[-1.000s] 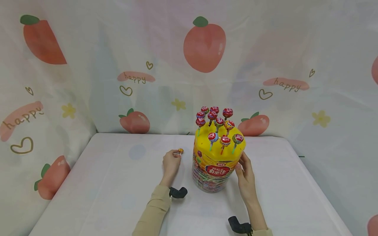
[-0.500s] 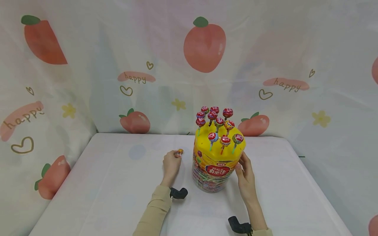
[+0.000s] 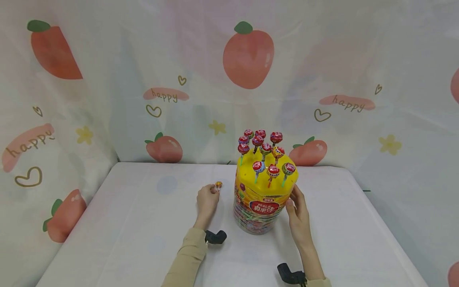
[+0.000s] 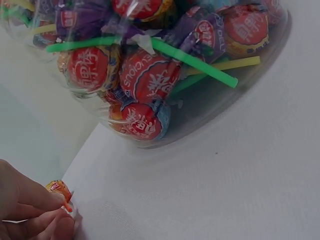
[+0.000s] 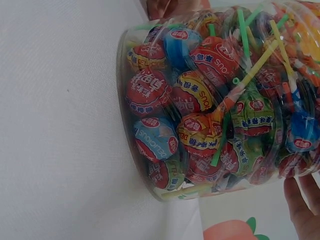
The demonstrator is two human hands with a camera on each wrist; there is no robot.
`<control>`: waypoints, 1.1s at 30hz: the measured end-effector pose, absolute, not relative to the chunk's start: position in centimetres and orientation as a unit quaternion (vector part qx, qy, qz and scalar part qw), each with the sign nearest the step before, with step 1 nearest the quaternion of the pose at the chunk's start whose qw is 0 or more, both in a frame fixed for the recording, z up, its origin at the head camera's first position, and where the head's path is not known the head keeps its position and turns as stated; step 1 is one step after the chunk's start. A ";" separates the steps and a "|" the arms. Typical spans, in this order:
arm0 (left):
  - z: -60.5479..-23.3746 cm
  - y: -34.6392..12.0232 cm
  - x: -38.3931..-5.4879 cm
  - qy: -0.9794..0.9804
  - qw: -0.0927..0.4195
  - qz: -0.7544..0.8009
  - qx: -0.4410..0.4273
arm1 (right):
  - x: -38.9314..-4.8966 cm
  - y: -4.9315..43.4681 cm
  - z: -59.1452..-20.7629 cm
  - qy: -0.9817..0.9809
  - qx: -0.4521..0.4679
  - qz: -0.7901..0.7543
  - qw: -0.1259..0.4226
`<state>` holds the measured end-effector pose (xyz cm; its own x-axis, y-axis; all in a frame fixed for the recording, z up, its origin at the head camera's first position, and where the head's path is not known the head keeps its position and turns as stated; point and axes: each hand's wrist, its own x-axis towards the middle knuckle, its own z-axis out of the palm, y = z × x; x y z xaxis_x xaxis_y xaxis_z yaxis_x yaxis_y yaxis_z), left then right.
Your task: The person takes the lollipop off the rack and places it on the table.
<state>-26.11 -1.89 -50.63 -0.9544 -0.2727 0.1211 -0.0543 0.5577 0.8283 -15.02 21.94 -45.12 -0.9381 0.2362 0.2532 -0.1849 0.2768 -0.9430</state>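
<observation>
Lollipop (image 3: 218,184): lower centre, likely light; your left hand (image 3: 207,202) pinches it; favour the stick (image 4: 67,206).
Candy jar (image 3: 264,199): right of centre, probably slick; your right hand's (image 3: 299,217) loosely extended fingers touch it.

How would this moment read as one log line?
Left hand: pinches orange lollipop; Right hand: touches candy jar; Yellow lid: holds several lollipops

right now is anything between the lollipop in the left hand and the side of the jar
Nothing visible: only a strip of white tabletop lies between the pinched lollipop and the jar. Higher up, other lollipops stand on its yellow lid.
</observation>
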 end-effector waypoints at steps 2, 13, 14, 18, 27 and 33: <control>-50.6 -2.0 -25.9 -0.873 0.122 -0.465 0.089 | -15.0 21.9 -45.1 -0.779 -0.015 0.601 0.178; -50.5 -2.4 -24.8 -0.850 0.131 -0.501 0.095 | -15.0 21.9 -45.2 -0.782 -0.014 0.596 0.180; -50.4 -2.4 -24.7 -0.848 0.130 -0.504 0.098 | -15.0 21.9 -45.2 -0.782 -0.014 0.596 0.180; -50.0 -2.5 -24.3 -0.841 0.129 -0.516 0.101 | -15.1 21.9 -45.2 -0.778 -0.011 0.601 0.183; -47.7 -2.6 -23.0 -0.824 0.149 -0.542 0.073 | -15.0 21.8 -45.2 -0.777 -0.010 0.601 0.186; -46.1 -2.3 -22.3 -0.799 0.160 -0.578 0.043 | -15.0 21.8 -45.1 -0.777 -0.009 0.601 0.187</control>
